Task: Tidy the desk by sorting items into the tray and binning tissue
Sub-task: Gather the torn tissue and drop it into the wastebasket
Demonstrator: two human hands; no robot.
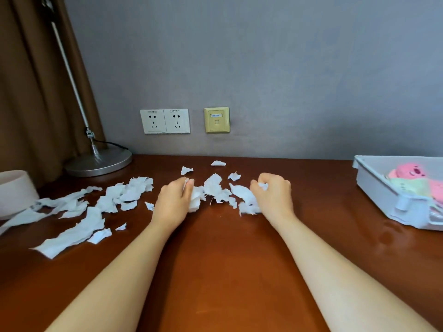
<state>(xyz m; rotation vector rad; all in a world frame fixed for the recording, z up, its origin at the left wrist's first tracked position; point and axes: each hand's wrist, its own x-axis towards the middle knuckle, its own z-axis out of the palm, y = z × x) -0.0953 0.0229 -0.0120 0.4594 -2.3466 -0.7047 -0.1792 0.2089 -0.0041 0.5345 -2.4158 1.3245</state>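
**Both hands closed on torn tissue at mid-desk**

Far left, cut by the frame edge: a pale round container (14, 192) on the brown desk (227, 259). Just behind it, a grey metal lamp base (98, 161) in front of a brown curtain (28, 92).

Strewn from the container toward the middle: white tissue scraps (79, 212), lying flat on the wood, some overlapping. On the wall above, a pair of sockets (165, 121).

Next, the left hand (173, 200), fingers curled, gripping a crumpled tissue wad (195, 200) low against the desk. Between the hands, more loose pieces (217, 190), with a few small ones behind them nearer the wall.

Then the right hand (273, 197), knuckles up, fingers curled tight round a small tissue shred (263, 186), with larger shreds just beside and under it.

Far right, well apart from the hands: a white tray (383, 202), set at an angle and holding a pink plush toy (410, 171) and pale soft items.
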